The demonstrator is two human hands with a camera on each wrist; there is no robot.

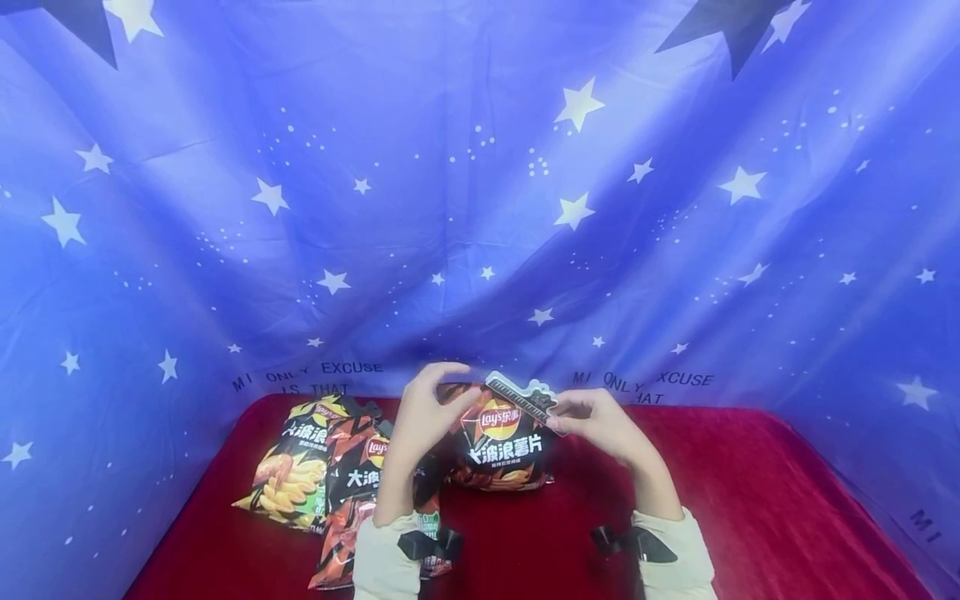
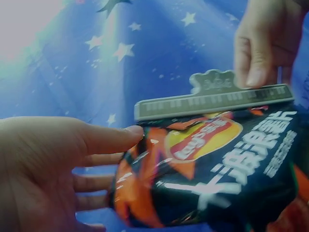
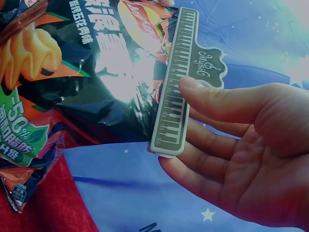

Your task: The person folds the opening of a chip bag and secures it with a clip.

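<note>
A Lay's chip bag [image 1: 506, 454], black with red and orange, hangs between both hands over the red-covered table. Along its top edge sits a long music clip [image 3: 175, 87] printed with piano keys and a scalloped tab. My right hand [image 1: 600, 421] grips the clip near its right end, thumb on the printed face and fingers behind, as the right wrist view shows. At the opposite top corner my left hand [image 2: 43, 169] holds the bag, its thumb by the clip's end and its other fingers behind the bag.
Left of the held bag, a yellow-topped chip bag [image 1: 285, 471] and a red-and-black chip bag [image 1: 345, 508] lie overlapping on the red cloth [image 1: 765, 500]. A dark clip-like piece [image 1: 366, 408] shows at their tops. Behind hangs a blue star-printed curtain [image 1: 450, 208].
</note>
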